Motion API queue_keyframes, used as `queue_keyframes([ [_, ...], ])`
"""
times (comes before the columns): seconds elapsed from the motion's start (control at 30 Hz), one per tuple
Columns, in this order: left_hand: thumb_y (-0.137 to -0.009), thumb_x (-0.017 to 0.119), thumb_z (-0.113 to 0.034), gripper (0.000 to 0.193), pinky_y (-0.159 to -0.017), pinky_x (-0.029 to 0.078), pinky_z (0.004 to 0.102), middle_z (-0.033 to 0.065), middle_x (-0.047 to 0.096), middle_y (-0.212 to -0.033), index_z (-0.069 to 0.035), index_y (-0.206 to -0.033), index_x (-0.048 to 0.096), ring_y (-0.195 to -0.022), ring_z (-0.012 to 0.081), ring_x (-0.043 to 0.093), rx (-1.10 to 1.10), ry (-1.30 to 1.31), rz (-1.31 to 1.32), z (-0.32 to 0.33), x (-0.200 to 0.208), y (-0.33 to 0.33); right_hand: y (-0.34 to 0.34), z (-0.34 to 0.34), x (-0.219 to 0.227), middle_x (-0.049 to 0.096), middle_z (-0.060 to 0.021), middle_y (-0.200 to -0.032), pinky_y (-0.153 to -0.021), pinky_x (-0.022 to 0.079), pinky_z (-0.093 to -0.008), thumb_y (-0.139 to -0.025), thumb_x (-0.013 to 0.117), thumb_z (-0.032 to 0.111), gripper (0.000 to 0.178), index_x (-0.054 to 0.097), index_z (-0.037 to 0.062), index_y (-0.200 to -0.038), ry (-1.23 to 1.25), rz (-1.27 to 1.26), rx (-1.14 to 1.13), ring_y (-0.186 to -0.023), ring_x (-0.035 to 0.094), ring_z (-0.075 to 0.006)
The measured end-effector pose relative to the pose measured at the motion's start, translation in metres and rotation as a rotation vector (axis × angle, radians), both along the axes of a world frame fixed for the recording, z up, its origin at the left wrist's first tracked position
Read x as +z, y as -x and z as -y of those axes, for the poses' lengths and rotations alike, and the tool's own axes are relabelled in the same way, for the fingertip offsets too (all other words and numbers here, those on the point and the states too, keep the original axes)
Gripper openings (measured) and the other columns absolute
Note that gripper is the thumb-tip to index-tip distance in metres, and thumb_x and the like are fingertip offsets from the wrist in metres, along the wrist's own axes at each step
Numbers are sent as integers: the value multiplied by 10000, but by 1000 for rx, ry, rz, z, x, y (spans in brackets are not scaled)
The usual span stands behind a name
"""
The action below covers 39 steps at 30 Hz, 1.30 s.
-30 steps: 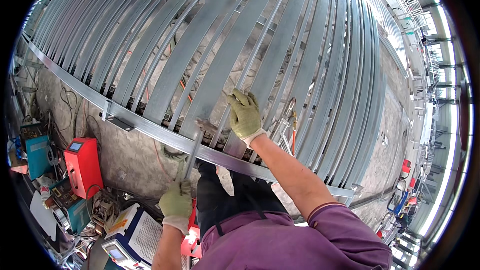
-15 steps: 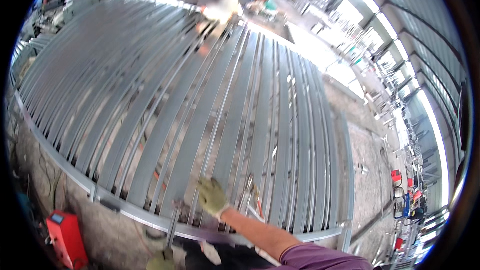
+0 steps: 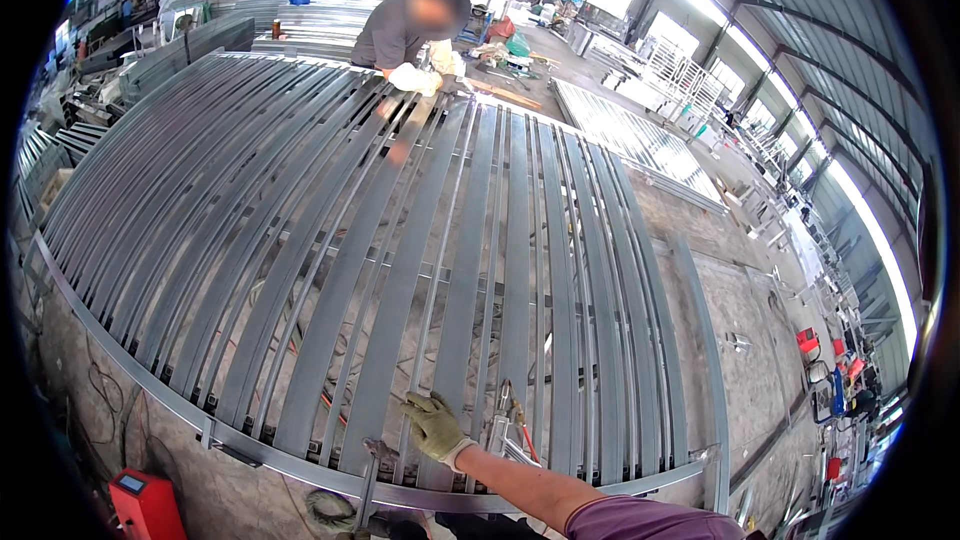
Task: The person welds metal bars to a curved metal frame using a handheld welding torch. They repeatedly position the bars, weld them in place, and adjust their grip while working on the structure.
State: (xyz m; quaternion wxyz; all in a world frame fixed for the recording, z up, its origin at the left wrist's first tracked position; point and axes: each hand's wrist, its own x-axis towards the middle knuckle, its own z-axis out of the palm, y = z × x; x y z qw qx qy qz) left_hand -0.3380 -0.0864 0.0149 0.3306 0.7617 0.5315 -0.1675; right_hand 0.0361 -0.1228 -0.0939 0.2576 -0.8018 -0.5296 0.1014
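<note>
A large panel of long grey metal slats (image 3: 380,340) lies in front of me, its bars running away toward the far side. My right hand (image 3: 437,430), in an olive glove, is open over the near ends of the slats, fingers stretched out to the left. Just left of it, a hammer (image 3: 370,470) has its head over the near frame bar (image 3: 290,470). Its handle runs down to my left hand (image 3: 354,534), closed on it and mostly cut off by the lower edge. To the right of my right glove, a metal tool (image 3: 503,410) with a red hose lies on the slats.
Across the panel, a co-worker (image 3: 390,40) in dark clothes and white gloves leans over its far edge. A red machine (image 3: 145,505) with a small display stands at lower left. Coiled cable (image 3: 330,508) lies on the floor near the frame. Another slatted panel (image 3: 640,145) lies at far right.
The view has tilted up, leaving my left hand almost out of the picture. My right hand stays over the near slats. The co-worker's upper body shows more fully.
</note>
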Motion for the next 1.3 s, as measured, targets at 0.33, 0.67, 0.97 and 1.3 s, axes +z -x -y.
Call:
queue_keyframes([
  [0.33,-1089,751,-375,379,-491,424,396,56,678,-659,-21,-954,768,-514,181,587,802,215,362,25,43,13,3,-2,13,646,-163,-1544,-1292,384,-623,-984,665,154,444,723,99,-1421,-15,52,-11,-1403,607,-413],
  [0.67,-1103,749,-194,148,-442,379,271,-28,569,-690,-58,-1085,692,-513,74,483,1174,498,543,44,48,20,54,20,77,752,-242,-1368,-1072,577,-485,-1003,695,115,313,763,24,-1294,-129,-360,-66,-1217,722,-445],
  [0.97,-1066,796,-282,246,-461,410,326,-18,606,-690,-54,-1158,793,-534,105,542,806,368,462,5,11,-9,122,122,104,771,-228,-1258,-1059,586,-483,-987,729,112,336,750,21,-1309,23,-576,-77,-1162,743,-438],
  [1.3,-1089,776,-286,378,-637,631,360,100,732,-921,64,-1225,732,-687,184,685,635,539,540,-100,8,-88,-10,187,117,747,-258,-1345,-1155,517,-549,-939,798,368,626,677,23,-1447,304,60,-445,-1275,688,-478],
])
